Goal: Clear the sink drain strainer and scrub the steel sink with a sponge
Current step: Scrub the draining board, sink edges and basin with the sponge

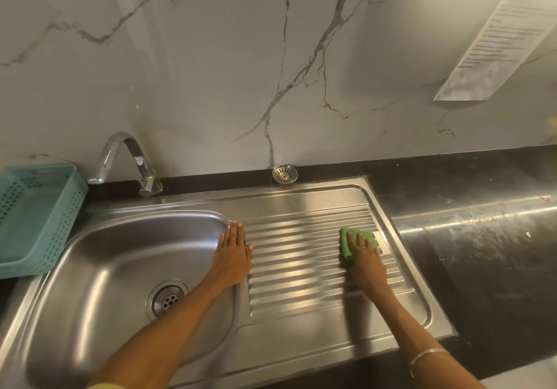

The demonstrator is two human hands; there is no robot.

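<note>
The steel sink (99,256) has a basin on the left and a ribbed drainboard (301,268) on the right. My right hand (366,263) presses a green sponge (346,242) flat onto the far right part of the drainboard. My left hand (233,253) lies flat, fingers together, on the rim between basin and drainboard, holding nothing. The drain opening (166,298) sits in the basin bottom. The round steel strainer (284,174) rests apart on the black ledge behind the sink.
A curved chrome tap (126,159) stands behind the basin. A teal perforated plastic basket (33,217) sits at the left edge. Dark, wet, streaked countertop (482,238) extends to the right. A marble wall with a taped paper notice (500,33) rises behind.
</note>
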